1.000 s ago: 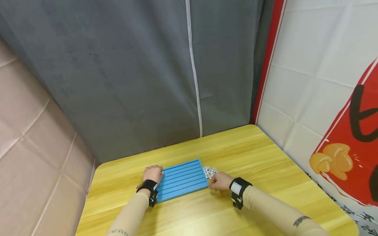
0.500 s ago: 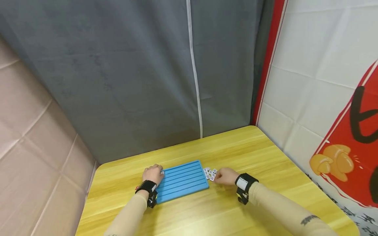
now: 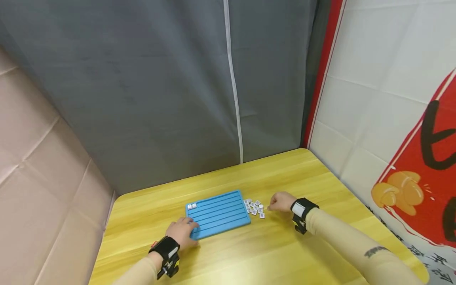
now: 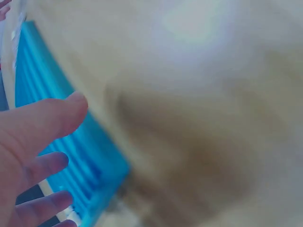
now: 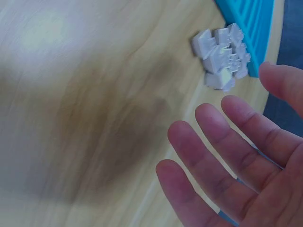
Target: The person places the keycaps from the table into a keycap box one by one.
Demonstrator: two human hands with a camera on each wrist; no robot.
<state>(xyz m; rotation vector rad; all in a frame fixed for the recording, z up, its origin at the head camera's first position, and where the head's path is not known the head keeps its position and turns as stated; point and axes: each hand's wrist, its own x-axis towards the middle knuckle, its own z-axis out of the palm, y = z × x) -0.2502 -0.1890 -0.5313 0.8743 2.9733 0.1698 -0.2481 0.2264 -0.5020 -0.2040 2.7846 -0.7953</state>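
Note:
A blue ridged tray [image 3: 219,213] lies on the table, with two small white tiles [image 3: 192,206] side by side in its far left corner. My left hand [image 3: 182,232] is at the tray's near left corner; in the left wrist view its thumb and spread fingers hang over the tray and hold nothing. Whether they touch it I cannot tell. Beside the tray's right edge lies a loose cluster of small white tiles [image 3: 254,207] with printed marks. My right hand [image 3: 281,201] is just right of the cluster, its fingers [image 5: 208,123] extended and apart from the tiles.
The yellow wood-grain table [image 3: 285,245] has a grey curtain [image 3: 160,99] behind it. A pinkish padded wall [image 3: 46,178] stands on the left, and a white and red printed sheet [image 3: 367,99] hangs on the right.
My left hand has drawn back from the tray's far left corner toward me, uncovering the two tiles. My right hand has shifted right, away from the tile cluster, which is slightly more spread.

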